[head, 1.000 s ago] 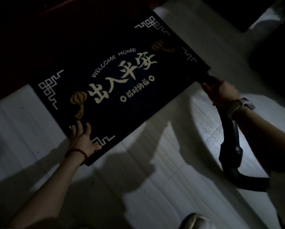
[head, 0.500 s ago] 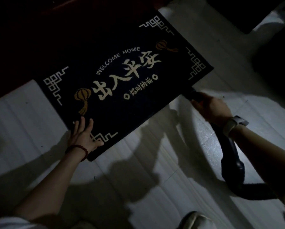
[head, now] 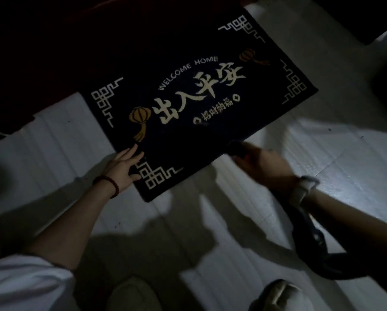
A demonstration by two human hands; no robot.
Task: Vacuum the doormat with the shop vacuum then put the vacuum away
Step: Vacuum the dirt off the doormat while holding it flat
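Pretty dark shot, looking down at a pale tiled floor point(head: 244, 250). Dark doormat point(head: 215, 140) lying flat and skewed, long edge running from about 7 o'clock up to 2 o'clock, with "WELCOME HOME", big cream characters and two orange lanterns on it. Far edge tucked against something dark red at 11 o'clock, too murky to make out.

Left hand point(head: 123, 168) flat on the mat's near-left corner, fingers straight and spread, pressing down, not gripping. Red bead bracelet point(head: 108, 185) on that wrist.

Right hand point(head: 263, 167) blurry, curled round the black vacuum nozzle point(head: 237, 148), tip right at the mat's near edge around 5 o'clock from the lettering. White watch point(head: 303, 189) on that wrist. Black vacuum hose point(head: 309, 241) trailing back under the forearm toward 4 o'clock.

Two light slippers point(head: 134, 295) at 6 o'clock, white sleeve point(head: 19, 286) at 8 o'clock.
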